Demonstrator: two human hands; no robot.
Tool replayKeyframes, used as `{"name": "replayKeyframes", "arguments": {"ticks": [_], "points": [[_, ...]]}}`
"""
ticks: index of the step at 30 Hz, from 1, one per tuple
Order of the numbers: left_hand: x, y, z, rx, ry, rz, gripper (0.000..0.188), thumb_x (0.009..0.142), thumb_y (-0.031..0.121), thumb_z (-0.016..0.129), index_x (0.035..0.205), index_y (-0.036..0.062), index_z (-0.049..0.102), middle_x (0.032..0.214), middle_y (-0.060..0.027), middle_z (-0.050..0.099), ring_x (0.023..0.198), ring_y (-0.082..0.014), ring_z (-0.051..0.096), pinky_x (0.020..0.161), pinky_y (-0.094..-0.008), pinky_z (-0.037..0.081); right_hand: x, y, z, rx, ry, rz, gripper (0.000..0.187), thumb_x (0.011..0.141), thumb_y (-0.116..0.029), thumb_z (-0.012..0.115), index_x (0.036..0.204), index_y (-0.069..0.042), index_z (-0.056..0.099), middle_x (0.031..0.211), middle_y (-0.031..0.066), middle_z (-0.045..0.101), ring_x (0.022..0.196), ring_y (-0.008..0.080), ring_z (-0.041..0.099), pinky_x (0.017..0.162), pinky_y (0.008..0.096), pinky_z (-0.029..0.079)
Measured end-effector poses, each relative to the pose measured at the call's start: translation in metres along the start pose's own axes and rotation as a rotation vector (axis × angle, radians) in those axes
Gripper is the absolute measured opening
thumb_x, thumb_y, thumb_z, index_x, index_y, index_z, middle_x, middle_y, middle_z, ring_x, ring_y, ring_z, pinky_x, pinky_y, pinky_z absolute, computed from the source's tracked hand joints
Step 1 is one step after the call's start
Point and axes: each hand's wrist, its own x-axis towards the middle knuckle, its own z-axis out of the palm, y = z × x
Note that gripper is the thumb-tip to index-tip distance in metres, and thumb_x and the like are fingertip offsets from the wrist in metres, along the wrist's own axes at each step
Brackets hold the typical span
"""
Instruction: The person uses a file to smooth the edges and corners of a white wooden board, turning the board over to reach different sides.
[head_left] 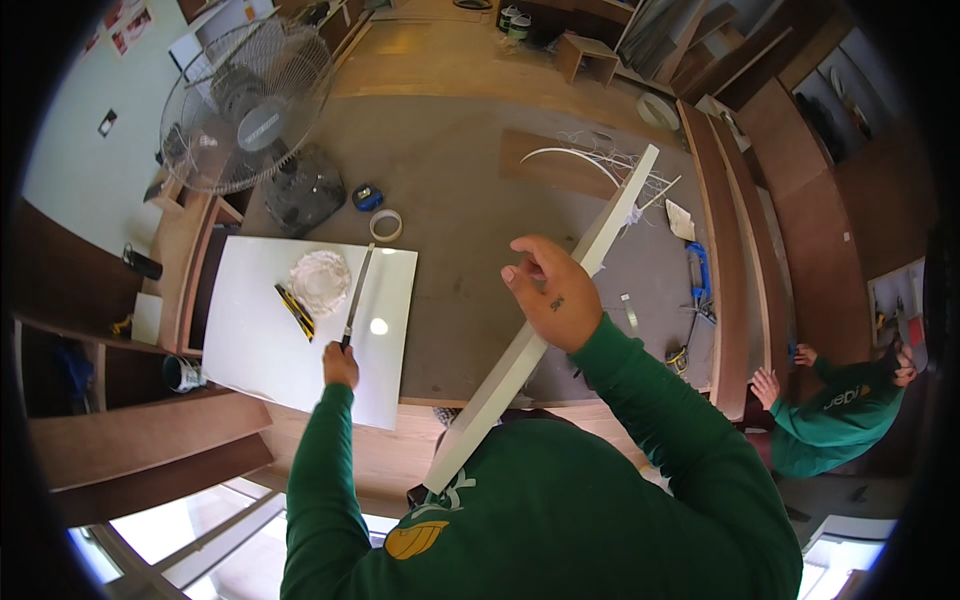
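Observation:
My left hand [341, 366] is closed round the black handle of a long, narrow, flat metal tool that looks like a file [360, 290]. Its blade points away from me over a glossy white panel [235, 330]. A long narrow white board [490, 405] slants from my chest to the far right across the table. Over the board's middle is my right hand [556, 300], thumb and fingers bent but apart, with nothing visible between them. On the panel lie a yellow-and-black utility knife [295, 312] and a crumpled whitish round bundle [320, 281].
A standing fan [250, 120], a blue tape measure [367, 197] and a tape roll [386, 226] are beyond the panel. White trimmings [600, 160] lie by the board's far end. Blue-handled tools [698, 272] rest at right. A person in green [840, 420] stands beyond wooden panels [735, 260].

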Motion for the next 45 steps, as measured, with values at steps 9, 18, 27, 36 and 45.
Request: {"name": "replayKeyframes", "arguments": {"ticks": [9,18,27,36,45], "points": [[-0.074,0.289,-0.176,-0.879,-0.167,0.203,0.023,0.099,0.011,0.066,0.112,-0.0039,0.054,0.086,-0.0136,0.061,0.072,-0.0208,0.060,0.067,-0.0359,0.050,0.011,0.010,-0.010,0.238,-0.014,0.167,0.061,0.103,-0.040,0.063,0.140,0.007,0.050,0.120,0.0233,0.068,0.104,0.0311,0.067,0.092,0.0370,0.052],[-0.101,0.384,-0.201,-0.372,-0.107,0.488,0.028,0.094,0.011,0.073,0.108,-0.0039,0.054,0.095,-0.0199,0.061,0.083,-0.0288,0.063,0.073,-0.0388,0.051,0.043,0.027,-0.033,1.021,-0.209,0.186,0.039,0.109,-0.038,0.053,0.122,-0.001,0.053,0.118,0.0150,0.071,0.105,0.0177,0.068,0.089,0.0297,0.052],[-0.108,0.402,-0.194,-0.278,-0.287,0.497,0.107,0.078,0.019,0.091,0.159,-0.0006,0.024,0.152,-0.0292,0.046,0.135,-0.0396,0.055,0.107,-0.0477,0.048,0.042,0.047,-0.086,1.523,0.082,0.218,0.033,0.110,-0.038,0.050,0.109,-0.006,0.052,0.082,0.0051,0.061,0.084,0.0180,0.070,0.082,0.0351,0.058],[-0.073,0.467,-0.173,-0.256,-0.611,0.481,0.066,0.089,0.015,0.074,0.147,0.0016,0.047,0.118,-0.0221,0.071,0.113,-0.0342,0.069,0.100,-0.0413,0.051,-0.007,0.186,-0.229,1.362,0.337,0.395,0.026,0.106,-0.033,0.060,0.101,-0.008,0.053,0.063,0.0022,0.045,0.049,0.0131,0.044,0.045,0.0293,0.037],[-0.067,0.509,-0.153,-0.388,-0.809,0.369,0.084,0.073,-0.004,0.067,0.153,0.0029,0.042,0.129,-0.0141,0.063,0.119,-0.0248,0.061,0.104,-0.0358,0.048,-0.076,0.226,-0.233,1.550,0.038,0.540,0.040,0.112,-0.042,0.041,0.116,-0.004,0.053,0.074,0.0067,0.056,0.053,0.0164,0.051,0.043,0.0285,0.037]]}}
